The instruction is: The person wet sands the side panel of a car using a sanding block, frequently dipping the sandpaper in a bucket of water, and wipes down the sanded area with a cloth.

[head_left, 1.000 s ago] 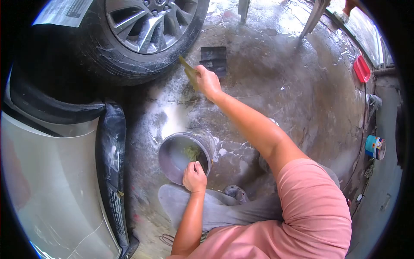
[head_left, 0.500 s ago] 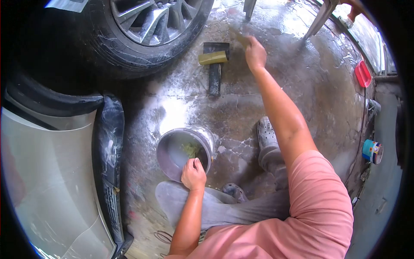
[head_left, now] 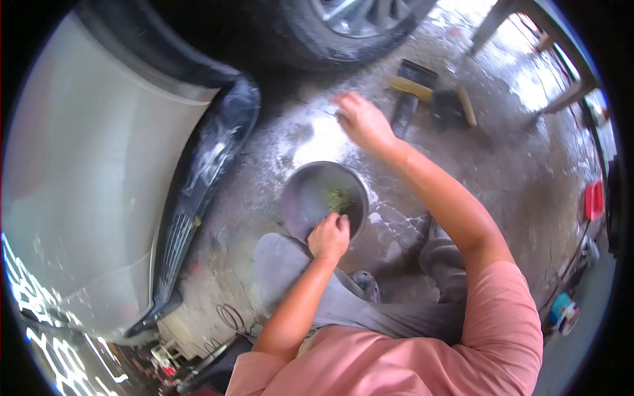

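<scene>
My left hand [head_left: 329, 236] is closed over the near rim of a grey bucket [head_left: 288, 210]. Cloudy water and a ragged green clump [head_left: 338, 199] show inside, just beyond the fingers. My right hand [head_left: 364, 122] is in the air beyond the bucket, blurred, its fingers apart and nothing visible in them. To its right on the wet floor lie a black flat piece [head_left: 418, 71] with a yellow bar [head_left: 411, 88] across it, and a second dark piece [head_left: 448, 111] with a yellow strip [head_left: 467, 105] along one side.
A car wheel [head_left: 360, 30] stands at the top, and a pale car body panel [head_left: 112, 165] with a black lower edge fills the left. Chair legs [head_left: 568, 96] rise at upper right. A red tray [head_left: 593, 200] and a blue tub [head_left: 563, 310] are along the right wall.
My right hand has come left and nearer the bucket, without the yellowish piece it held. A second dark piece with yellow now lies by the first. The view has turned; my left hand stays on the rim.
</scene>
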{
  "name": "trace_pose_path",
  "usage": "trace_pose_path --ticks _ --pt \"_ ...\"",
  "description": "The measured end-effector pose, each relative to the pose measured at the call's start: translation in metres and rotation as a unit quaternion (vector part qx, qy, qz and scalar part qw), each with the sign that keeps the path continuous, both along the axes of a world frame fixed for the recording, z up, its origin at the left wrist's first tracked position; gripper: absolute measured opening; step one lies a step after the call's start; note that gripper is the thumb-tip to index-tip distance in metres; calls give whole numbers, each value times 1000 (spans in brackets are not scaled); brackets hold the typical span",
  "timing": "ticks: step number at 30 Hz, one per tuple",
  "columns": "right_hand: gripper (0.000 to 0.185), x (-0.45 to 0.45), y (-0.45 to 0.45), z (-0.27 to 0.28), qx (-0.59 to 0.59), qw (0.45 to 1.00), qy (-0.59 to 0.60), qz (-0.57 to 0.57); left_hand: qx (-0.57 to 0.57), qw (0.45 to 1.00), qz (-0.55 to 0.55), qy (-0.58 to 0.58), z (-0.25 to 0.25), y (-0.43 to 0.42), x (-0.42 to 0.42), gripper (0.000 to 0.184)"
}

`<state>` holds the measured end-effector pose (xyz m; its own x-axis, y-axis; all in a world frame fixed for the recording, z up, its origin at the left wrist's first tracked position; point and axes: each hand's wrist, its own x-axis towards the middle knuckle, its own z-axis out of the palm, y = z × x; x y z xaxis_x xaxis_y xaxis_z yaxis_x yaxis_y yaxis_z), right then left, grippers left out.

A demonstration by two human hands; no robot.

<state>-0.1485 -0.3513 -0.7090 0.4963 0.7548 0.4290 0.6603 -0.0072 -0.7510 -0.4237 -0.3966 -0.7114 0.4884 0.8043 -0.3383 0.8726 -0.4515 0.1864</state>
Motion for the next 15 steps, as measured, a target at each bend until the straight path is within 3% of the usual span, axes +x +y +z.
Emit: trace_pose_path --ticks 3,6,7,9,10,15 --pt "20 -66 2 36 -54 979 -84 179 -87 993 7 86 9 6 2 38" --pt "21 -121 -10 8 -130 927 -205 286 -224 962 0 158 10 19 6 46" --pt "22 -130 -19 -2 -158 908 -236 306 -241 957 -42 157 -23 25 -1 45" --pt "24 -138 -42 -10 -249 877 -251 325 -273 942 -127 151 -113 39 -14 46" --pt "24 -140 -51 -18 -275 868 -268 315 -288 933 -191 97 -58 43 3 51" --pt "23 -151 -72 -12 -387 847 -288 222 -204 941 -271 14 -43 32 30 59"
